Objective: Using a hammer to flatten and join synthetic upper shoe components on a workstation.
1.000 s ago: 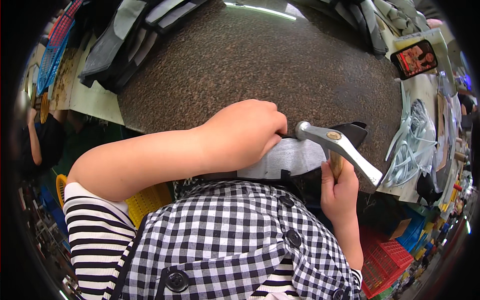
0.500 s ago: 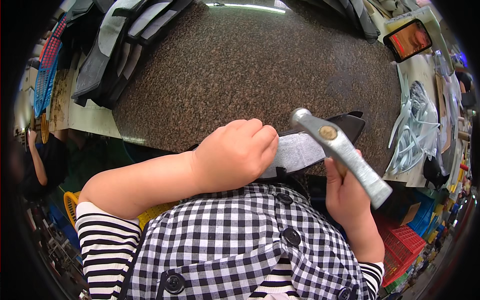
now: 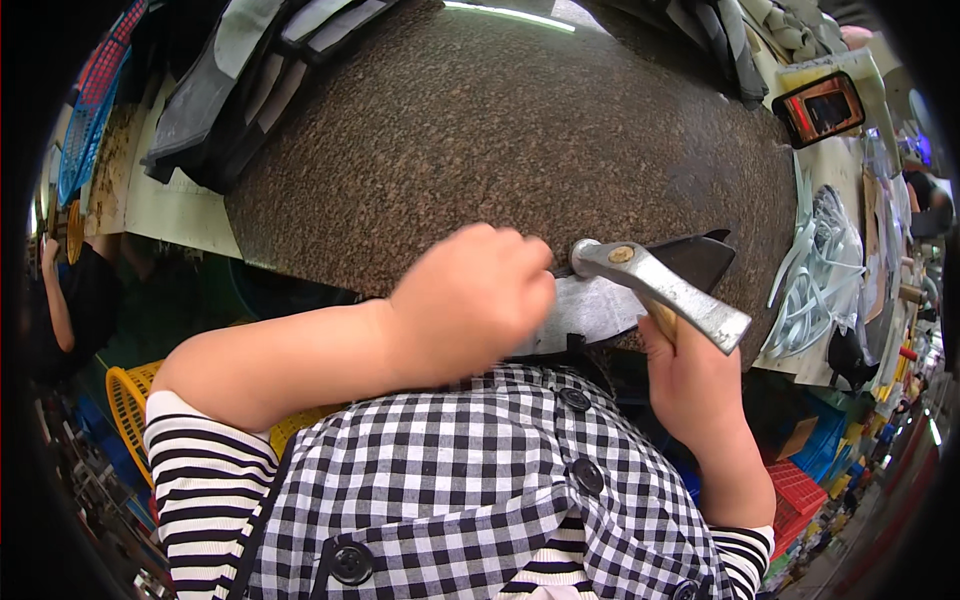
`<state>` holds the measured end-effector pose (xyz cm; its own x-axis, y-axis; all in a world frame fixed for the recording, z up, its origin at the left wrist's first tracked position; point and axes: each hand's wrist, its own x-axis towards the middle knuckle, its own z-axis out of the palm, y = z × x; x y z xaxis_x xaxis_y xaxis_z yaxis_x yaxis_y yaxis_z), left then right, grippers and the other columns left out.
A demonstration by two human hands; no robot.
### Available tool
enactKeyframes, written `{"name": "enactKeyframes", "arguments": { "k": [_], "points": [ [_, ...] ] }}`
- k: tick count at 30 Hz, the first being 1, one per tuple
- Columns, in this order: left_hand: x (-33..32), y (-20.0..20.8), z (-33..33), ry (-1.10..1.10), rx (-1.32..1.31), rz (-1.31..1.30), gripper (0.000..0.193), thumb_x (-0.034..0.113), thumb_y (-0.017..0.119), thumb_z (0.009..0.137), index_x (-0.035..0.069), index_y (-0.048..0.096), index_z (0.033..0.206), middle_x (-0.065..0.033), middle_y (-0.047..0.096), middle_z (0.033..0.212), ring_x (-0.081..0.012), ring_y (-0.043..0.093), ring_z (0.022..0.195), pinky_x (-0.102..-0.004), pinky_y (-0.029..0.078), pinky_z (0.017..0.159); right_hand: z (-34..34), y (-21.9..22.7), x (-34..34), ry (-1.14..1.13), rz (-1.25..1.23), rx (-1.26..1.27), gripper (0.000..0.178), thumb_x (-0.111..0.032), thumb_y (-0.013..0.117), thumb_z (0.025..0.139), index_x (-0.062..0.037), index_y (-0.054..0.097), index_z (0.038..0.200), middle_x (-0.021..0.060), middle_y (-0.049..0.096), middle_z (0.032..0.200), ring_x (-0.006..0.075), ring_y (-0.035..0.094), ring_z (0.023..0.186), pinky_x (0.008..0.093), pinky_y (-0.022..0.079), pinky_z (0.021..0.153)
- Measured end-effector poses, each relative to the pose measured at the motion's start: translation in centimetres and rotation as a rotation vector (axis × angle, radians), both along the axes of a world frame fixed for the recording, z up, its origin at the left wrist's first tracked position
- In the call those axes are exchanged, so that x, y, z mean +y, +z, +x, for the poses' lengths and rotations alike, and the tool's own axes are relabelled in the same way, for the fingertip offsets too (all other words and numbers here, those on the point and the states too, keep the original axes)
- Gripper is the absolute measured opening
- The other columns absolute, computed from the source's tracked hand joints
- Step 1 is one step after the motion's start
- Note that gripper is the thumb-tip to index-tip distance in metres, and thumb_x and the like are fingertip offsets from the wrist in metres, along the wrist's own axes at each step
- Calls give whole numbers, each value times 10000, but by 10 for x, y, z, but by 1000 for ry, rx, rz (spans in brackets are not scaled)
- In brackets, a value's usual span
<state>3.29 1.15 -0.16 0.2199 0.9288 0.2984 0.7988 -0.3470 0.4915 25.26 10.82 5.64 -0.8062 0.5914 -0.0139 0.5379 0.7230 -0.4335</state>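
A flat black piece with a grey backing lies along the near edge of the dark speckled tabletop, its pointed black end to the right. Over its left part my left hand is curled into a fist, slightly blurred. Its fingertips are hidden, so what they pinch cannot be seen. My right hand grips the wooden handle of a metal hammer. The round hammer face is over the piece's far edge, close beside my left knuckles; whether it touches the piece is not clear.
Stacked black and grey pieces lie at the far left, with more at the far right. On the right are a phone and pale strips. Yellow and red baskets stand below the table.
The hammer has come down toward the piece, its head shifting slightly left. My left hand stays over the piece and has blurred a little. The whole view has shifted slightly.
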Motion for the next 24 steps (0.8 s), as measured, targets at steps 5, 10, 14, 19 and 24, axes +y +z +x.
{"name": "enactKeyframes", "arguments": {
  "k": [5, 10, 14, 19, 24],
  "points": [
    [2, -5, -12, 32, 4, 25, 212, 116, 725, 710, 118, 694, 920, -11, 625, 832, -195, 593, 777, -355, 457, 688, 2, -4, -10, -6, -35, -118, 74, -48, 620, 883, -10, 567, 919, 140, 595, 827, 363, 632, 716, 421, 513, 608],
    [-9, -2, -14, -42, 26, 32, 169, 114, 675, 734, 65, 685, 896, -36, 629, 839, -214, 598, 801, -370, 458, 710, -5, -2, -6, -2, 40, -102, 147, -20, 646, 811, -27, 555, 926, 145, 591, 793, 356, 634, 686, 427, 513, 592],
    [-11, -2, -14, -56, 79, 143, 222, 127, 655, 726, 49, 672, 933, -37, 625, 849, -208, 595, 807, -379, 445, 782, -8, 5, -13, 93, -13, -157, 171, -14, 657, 801, -28, 549, 933, 152, 587, 790, 361, 640, 703, 424, 517, 601],
    [-18, -7, -23, -40, -18, 15, 194, 163, 625, 761, 67, 681, 919, -21, 619, 849, -205, 591, 817, -375, 437, 852, -16, 6, -13, 64, 38, -150, 178, 0, 655, 780, -29, 548, 919, 144, 590, 788, 351, 645, 709, 424, 517, 603],
    [-21, -7, -27, -54, 68, 99, 185, 168, 635, 770, 83, 693, 923, -14, 627, 881, -203, 589, 826, -406, 424, 886, -12, 5, -14, 131, -32, -187, 240, -13, 658, 754, -20, 543, 965, 146, 589, 781, 352, 641, 697, 417, 515, 601]
  ]
}}
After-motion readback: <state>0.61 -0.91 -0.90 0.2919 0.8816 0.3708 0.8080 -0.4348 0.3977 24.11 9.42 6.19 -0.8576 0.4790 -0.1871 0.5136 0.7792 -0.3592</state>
